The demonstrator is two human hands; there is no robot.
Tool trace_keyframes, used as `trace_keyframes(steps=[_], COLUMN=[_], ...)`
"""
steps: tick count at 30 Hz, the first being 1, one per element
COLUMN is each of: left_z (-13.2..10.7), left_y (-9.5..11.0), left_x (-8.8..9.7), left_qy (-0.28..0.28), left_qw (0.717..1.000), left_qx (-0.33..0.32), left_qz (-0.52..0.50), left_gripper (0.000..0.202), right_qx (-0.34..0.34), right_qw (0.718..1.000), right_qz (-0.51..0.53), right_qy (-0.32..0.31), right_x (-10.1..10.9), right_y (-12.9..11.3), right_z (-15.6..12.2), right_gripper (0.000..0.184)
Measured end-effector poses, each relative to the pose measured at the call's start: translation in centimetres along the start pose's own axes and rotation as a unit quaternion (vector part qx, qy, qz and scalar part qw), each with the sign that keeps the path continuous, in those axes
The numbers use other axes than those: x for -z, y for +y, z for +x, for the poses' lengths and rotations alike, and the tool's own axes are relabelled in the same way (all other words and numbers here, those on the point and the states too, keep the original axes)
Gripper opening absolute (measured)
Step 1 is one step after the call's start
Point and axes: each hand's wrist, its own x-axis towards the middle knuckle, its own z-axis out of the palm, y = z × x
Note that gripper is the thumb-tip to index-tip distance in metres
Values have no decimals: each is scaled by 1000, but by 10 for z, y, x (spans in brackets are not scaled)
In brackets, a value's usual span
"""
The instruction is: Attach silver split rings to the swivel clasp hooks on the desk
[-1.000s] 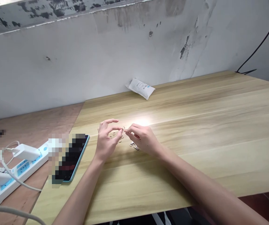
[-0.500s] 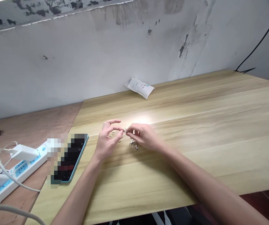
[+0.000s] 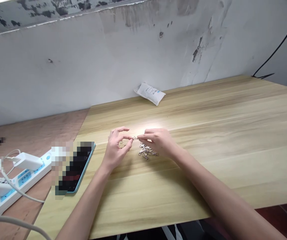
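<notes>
Well, the heap of silver clasps (image 3: 146,150) is what has changed: it is clearly bigger and more spread out across the wooden table (image 3: 208,156) than half a second ago, when only a small cluster lay there. Just above and to the left of the heap, the two hands come together at the fingertips. The left hand (image 3: 115,148) and the right hand (image 3: 158,141) each pinch with thumb and forefinger at a small metal ring (image 3: 134,137), held between them just clear of the table (it is too small here to tell if the ring is split or closed). A few loose rings (image 3: 121,142) lie just left of the heap, partly hidden by the left hand. Well behind the heap, against the wall (image 3: 133,56), rests a white packet (image 3: 150,94) with a printed label, a barcode and a blue mark, though its writing is too small to read. To the left of the heap lies a phone (image 3: 77,173) with a blurred screen, and farther left, on a separate reddish board, a power strip (image 3: 24,180) holds a white charger (image 3: 28,161). No brand can be made out on anything.
</notes>
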Motion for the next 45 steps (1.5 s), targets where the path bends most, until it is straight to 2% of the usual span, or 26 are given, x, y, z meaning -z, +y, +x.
trace_keyframes(steps=[5, 12, 20, 30, 36, 40, 42, 45], left_z=[1, -1, 2, 1, 1, 1, 1, 1], left_y=[0, -1, 0, -1, -1, -2, -1, -1], left_x=[-2, -3, 0, 2, 3, 2, 2, 3], left_qy=[8, 1, 4, -27, -38, -42, -45, -41], left_qw=[999, 1000, 998, 994, 993, 993, 994, 997], left_qx=[-36, -22, 8, 18, 12, 7, 7, 17], left_qz=[10, -8, -65, -104, -113, -107, -96, -71], left_gripper=[8, 11, 11, 11, 10, 9, 10, 11], right_qx=[-51, -165, -194, -219, -203, -190, -156, -71], right_qw=[982, 924, 890, 868, 869, 880, 905, 976], right_qz=[178, 344, 410, 435, 437, 418, 377, 195], right_qy=[-25, -23, -46, -91, -107, -121, -125, -61], right_x=[-2, 0, 1, 6, 6, 7, 8, 10], right_y=[-4, -16, -16, -13, -11, -8, -6, -4], right_z=[-2, 0, 1, 1, 1, 0, 0, 0], right_gripper=[25, 30, 30, 30, 30, 32, 33, 30])
